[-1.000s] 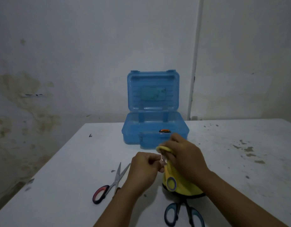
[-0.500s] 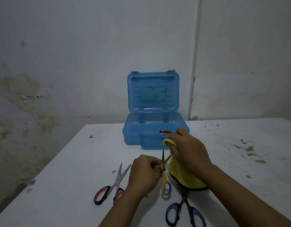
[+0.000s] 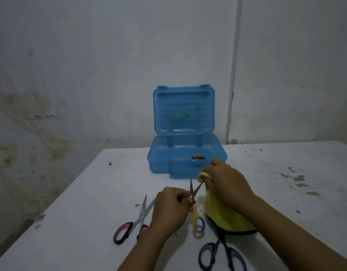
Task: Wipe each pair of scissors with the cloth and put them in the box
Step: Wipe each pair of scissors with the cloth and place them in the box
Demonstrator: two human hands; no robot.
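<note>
My left hand (image 3: 171, 209) grips small yellow-handled scissors (image 3: 197, 218) near the pivot, blades spread and pointing away from me. My right hand (image 3: 228, 185) holds a yellow cloth (image 3: 225, 216) pinched around the tip of the right blade; the rest of the cloth hangs down to the table. Red-handled scissors (image 3: 132, 223) lie to the left of my left hand. Blue-handled scissors (image 3: 220, 255) lie near the front edge, their blades under the cloth. The open blue box (image 3: 163, 165) stands behind my hands with an orange-handled item (image 3: 197, 157) inside.
The white table (image 3: 286, 192) is flecked with dark marks on its right side. A stained wall rises just behind it, and a white pipe (image 3: 232, 94) runs down beside the box's upright lid.
The yellow scissors have come out from under the cloth and their blades now show spread. My right hand has slid the cloth forward along the blade toward the tip.
</note>
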